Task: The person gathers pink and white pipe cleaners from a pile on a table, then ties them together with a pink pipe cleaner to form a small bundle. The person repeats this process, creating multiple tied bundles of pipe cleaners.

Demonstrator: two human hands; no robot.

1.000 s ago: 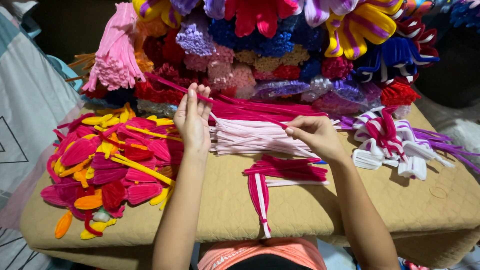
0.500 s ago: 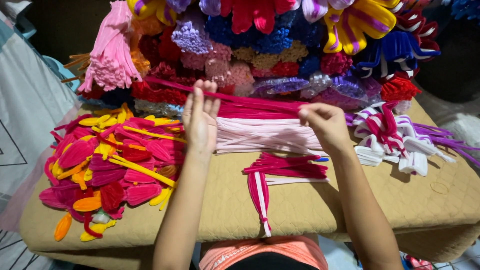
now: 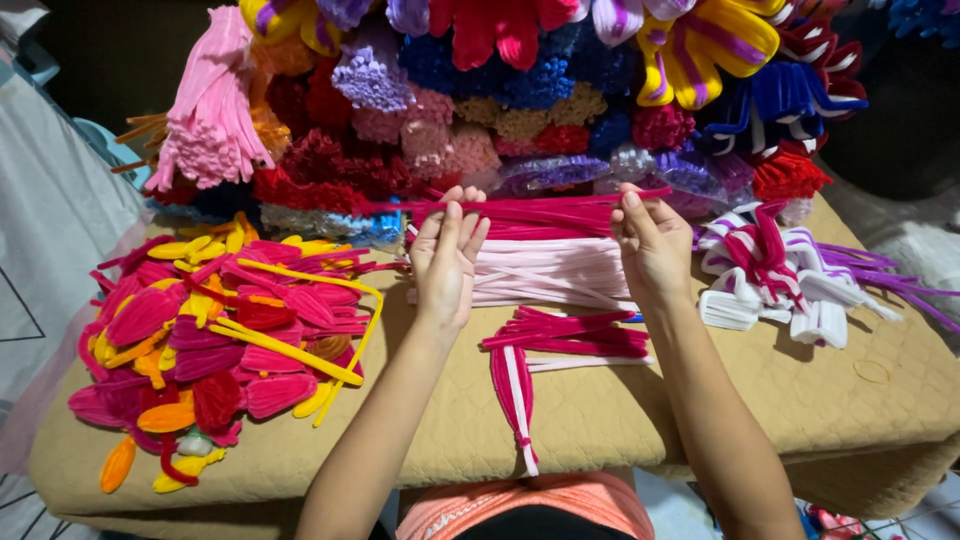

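Magenta pipe cleaner point(image 3: 540, 203), held taut between both hands.
Each end is pinched: left hand point(image 3: 446, 262) fingers extended, right hand point(image 3: 655, 245) curled. Pink stems point(image 3: 545, 272) are stacked beneath, on the worktop point(image 3: 600, 420).

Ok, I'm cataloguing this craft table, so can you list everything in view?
Straight pipe cleaners: a bundle, magenta, held between both hands.
Pale pink pipe cleaners: a bundle, on the table under the hands.
Folded pieces: several, magenta and white, near the front edge.
Petal shapes: a heap, pink, red, yellow and orange, on the left.
Looped pieces: a pile, white, red and purple, on the right.
Finished flowers: many, mixed colours, stacked at the back.
Table cover: one, tan, quilted.
Left hand: fingers on the magenta bundle.
Right hand: gripping its other end.
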